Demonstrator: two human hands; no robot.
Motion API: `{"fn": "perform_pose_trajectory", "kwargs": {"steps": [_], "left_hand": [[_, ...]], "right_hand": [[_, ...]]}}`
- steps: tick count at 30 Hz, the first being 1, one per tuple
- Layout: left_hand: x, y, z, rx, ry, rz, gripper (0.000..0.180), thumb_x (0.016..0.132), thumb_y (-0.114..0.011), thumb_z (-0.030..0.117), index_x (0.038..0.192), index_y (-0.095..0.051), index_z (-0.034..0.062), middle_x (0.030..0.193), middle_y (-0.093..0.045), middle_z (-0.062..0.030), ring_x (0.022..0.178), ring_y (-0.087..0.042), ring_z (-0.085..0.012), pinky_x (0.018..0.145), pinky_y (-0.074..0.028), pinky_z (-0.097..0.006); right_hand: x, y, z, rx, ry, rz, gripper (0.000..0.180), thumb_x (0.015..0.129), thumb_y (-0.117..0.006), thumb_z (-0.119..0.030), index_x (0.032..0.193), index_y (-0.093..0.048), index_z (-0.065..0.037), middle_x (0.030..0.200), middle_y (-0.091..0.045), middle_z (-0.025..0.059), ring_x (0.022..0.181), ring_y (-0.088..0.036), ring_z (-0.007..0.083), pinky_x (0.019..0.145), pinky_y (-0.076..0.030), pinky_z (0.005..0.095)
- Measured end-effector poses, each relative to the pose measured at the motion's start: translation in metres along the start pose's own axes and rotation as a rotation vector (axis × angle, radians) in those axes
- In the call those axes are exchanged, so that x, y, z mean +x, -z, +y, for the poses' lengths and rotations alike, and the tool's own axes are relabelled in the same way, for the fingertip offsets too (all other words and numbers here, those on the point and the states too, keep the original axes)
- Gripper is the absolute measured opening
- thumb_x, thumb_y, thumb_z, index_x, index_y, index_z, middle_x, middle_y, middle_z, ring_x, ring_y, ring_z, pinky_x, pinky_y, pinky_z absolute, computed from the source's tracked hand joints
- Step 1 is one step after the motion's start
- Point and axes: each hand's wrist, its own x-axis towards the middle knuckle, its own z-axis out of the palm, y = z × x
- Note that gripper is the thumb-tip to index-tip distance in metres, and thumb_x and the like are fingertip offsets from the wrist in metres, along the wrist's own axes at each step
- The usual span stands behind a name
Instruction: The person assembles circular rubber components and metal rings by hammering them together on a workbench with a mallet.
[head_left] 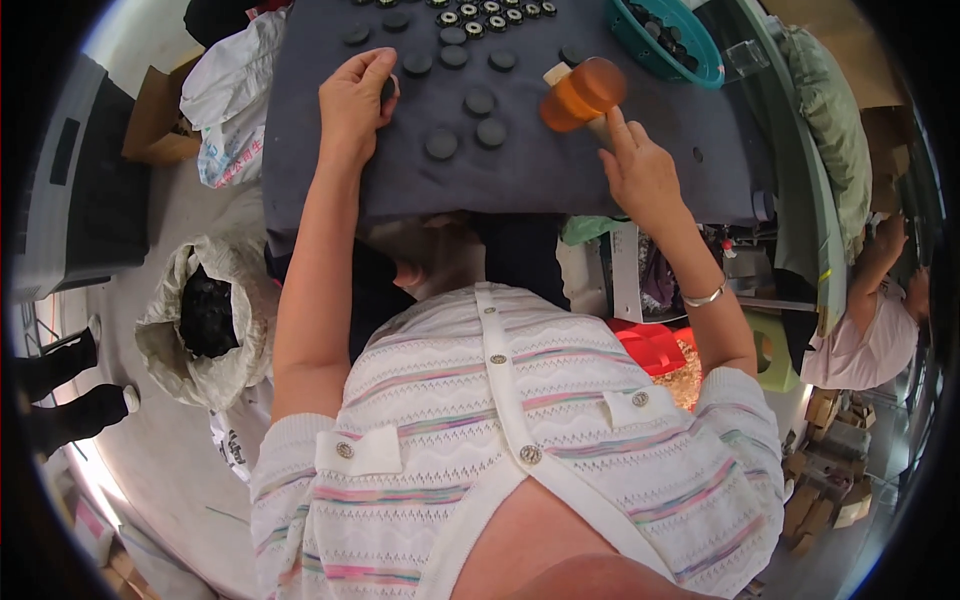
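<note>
Grey cloth covers the surface (420,190). Far left on the floor we note a sack (205,320) of dark parts. Our left hand (355,100) pinches a black disc (387,90), its grip pressed together; more discs (465,120) lie just right. Our right hand (640,170) grips an orange mallet (582,93). A teal basket (668,42) sits far right.

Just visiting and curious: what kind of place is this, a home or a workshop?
Probably a small assembly workshop. The left hand presses a dark round disc on a grey padded bench, the right hand holds an orange-headed mallet, and a teal basket holds more parts.
</note>
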Motion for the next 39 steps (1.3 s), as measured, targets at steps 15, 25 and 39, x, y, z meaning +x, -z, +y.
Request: {"fn": "perform_pose_trajectory", "kwargs": {"steps": [15,25,39], "left_hand": [[0.003,0.002,0.001,-0.027,0.011,-0.007,0.028,0.09,-0.057,0.023,0.104,-0.058,-0.0014,0.062,-0.051,-0.0034,0.043,-0.041,-0.0091,0.036,-0.024,-0.019],[0.006,0.009,-0.002,-0.131,0.017,-0.025,0.022,0.089,-0.059,0.021,0.092,-0.061,-0.0005,0.061,-0.052,-0.0019,0.046,-0.045,-0.0088,0.037,-0.026,-0.02],[0.002,0.014,0.0,-0.251,-0.004,-0.015,0.025,0.092,-0.055,0.023,0.087,-0.058,-0.0018,0.064,-0.051,-0.005,0.047,-0.045,-0.0118,0.038,-0.027,-0.022]], "right_hand": [[0.017,-0.01,0.014,0.024,-0.001,0.046,0.057,0.079,-0.062,-0.014,0.13,-0.039,-0.002,0.085,-0.054,0.0167,0.073,-0.058,0.0366,0.063,-0.047,0.0419],[0.019,-0.007,0.02,0.151,-0.048,0.035,0.053,0.079,-0.061,-0.013,0.128,-0.042,-0.005,0.086,-0.056,0.0173,0.076,-0.058,0.0366,0.065,-0.046,0.0437],[0.036,0.019,-0.018,0.227,0.097,0.158,0.054,0.078,-0.063,-0.015,0.127,-0.043,-0.001,0.086,-0.056,0.0161,0.072,-0.059,0.0358,0.062,-0.048,0.0422]]}}
